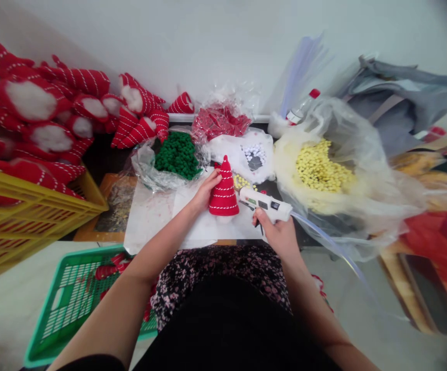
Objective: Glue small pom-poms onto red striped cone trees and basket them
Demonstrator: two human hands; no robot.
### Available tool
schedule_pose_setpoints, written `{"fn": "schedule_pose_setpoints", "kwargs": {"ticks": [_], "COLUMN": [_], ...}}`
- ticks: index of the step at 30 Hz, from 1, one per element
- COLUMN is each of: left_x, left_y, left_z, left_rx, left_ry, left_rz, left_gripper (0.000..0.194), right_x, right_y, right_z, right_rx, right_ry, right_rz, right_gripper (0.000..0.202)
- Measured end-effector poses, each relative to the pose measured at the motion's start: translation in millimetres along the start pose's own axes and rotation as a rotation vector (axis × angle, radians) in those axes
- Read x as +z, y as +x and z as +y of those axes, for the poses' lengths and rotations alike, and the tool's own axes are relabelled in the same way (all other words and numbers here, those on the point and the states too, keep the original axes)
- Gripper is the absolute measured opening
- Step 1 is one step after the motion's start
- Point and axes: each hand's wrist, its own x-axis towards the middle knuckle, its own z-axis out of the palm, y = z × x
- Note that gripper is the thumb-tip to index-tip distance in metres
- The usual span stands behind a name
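My left hand (209, 189) is closed on the left side of a small red cone hat (224, 196) with white stitched stripes, held upright over white paper (149, 216). White stuffing shows under its lower edge. My right hand (279, 232) grips a white glue gun (265, 202), its nozzle pointing left toward the hat. I cannot tell whether the nozzle touches it. A clear glue stick (324, 239) trails from the gun's back end. Behind the hat are small yellow pieces (242, 181), green pompoms (177, 155) in a bag and white beads (254, 154).
Stuffed red striped cones (33, 98) pile up at left above a yellow crate (33, 211). A green basket (45, 319) stands below. At right sit a bag of yellow pieces (319, 167), a bottle (302, 108) and a grey bag (397, 103). Red pieces (221, 121) lie at the back.
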Motion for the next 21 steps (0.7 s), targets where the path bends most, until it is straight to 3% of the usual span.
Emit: {"fn": "schedule_pose_setpoints", "kwargs": {"ticks": [7,13,21], "left_x": [-0.9,-0.9,-2.6], "left_y": [2,0,0], "left_z": [0,1,-4], "left_rx": [-0.007,-0.034,0.029], "left_ry": [-0.011,-0.012,0.022], "left_rz": [0.006,-0.015,-0.031], "left_gripper": [0.048,0.052,0.049], "right_x": [3,8,3], "right_y": [0,-2,-1], "right_z": [6,10,-3], "right_rx": [-0.006,-0.019,-0.111], "right_ry": [-0.016,-0.09,-0.179], "right_rz": [0.003,0.248,0.101], "right_gripper": [0.038,0.039,0.037]}}
